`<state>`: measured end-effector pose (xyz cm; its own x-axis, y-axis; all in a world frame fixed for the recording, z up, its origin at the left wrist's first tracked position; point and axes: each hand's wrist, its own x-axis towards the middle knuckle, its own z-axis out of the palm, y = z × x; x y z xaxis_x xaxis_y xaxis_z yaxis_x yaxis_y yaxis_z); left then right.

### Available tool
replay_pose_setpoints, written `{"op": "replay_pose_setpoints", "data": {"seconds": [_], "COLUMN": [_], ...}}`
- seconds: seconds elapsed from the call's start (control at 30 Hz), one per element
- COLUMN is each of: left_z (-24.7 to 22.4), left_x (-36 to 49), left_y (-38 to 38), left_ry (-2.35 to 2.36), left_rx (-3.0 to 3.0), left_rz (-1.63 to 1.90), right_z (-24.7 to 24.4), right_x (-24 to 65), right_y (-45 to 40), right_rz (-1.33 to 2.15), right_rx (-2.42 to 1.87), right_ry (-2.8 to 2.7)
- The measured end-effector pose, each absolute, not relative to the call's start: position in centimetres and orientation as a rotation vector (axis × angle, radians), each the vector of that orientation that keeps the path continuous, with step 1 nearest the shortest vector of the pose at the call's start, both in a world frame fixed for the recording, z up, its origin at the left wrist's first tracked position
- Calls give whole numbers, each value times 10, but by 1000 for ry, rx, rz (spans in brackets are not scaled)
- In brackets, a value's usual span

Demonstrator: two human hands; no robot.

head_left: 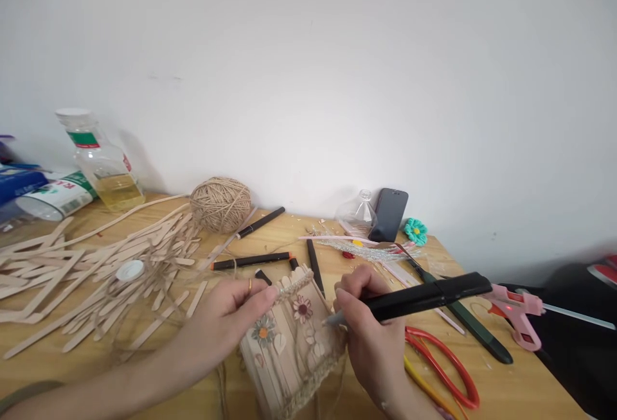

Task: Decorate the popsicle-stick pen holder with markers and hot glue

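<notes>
My left hand (pixel 236 311) grips the upper left edge of a popsicle-stick holder (pixel 277 378), thumb on top. Braided twine runs along its two ends. Its face bears a flower with grey petals and an orange centre (pixel 263 332), a reddish-pink flower (pixel 303 308) and pale leaf shapes. In my right hand (pixel 369 336) is a black marker (pixel 414 298), held like a pen. The marker's grey tip is at the holder's face, right of the leaf shapes; whether it touches, I cannot tell.
Loose popsicle sticks (pixel 91 272) cover the table's left, with a twine ball (pixel 220 204) and a glass bottle (pixel 108 169) behind. Several markers (pixel 250 261) lie beyond the holder. On the right are red-handled scissors (pixel 448 368), a pink glue gun (pixel 518 311) and a phone (pixel 389 214).
</notes>
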<state>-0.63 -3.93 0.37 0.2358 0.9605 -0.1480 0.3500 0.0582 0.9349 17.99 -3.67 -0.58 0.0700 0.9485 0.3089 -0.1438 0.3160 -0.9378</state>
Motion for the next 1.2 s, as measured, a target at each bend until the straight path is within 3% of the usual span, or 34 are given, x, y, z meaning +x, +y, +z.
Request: {"op": "replay_pose_setpoints", "data": {"seconds": [1.2], "left_z": [0], "left_x": [-4], "left_y": [-46], "left_ry": [1404], "left_rx": [1545], "left_rz": [840], "right_z": [-4], "right_x": [183], "right_y": [-43], "right_rz": [1016], "right_rx": [-916], "right_ry": [-1425]}}
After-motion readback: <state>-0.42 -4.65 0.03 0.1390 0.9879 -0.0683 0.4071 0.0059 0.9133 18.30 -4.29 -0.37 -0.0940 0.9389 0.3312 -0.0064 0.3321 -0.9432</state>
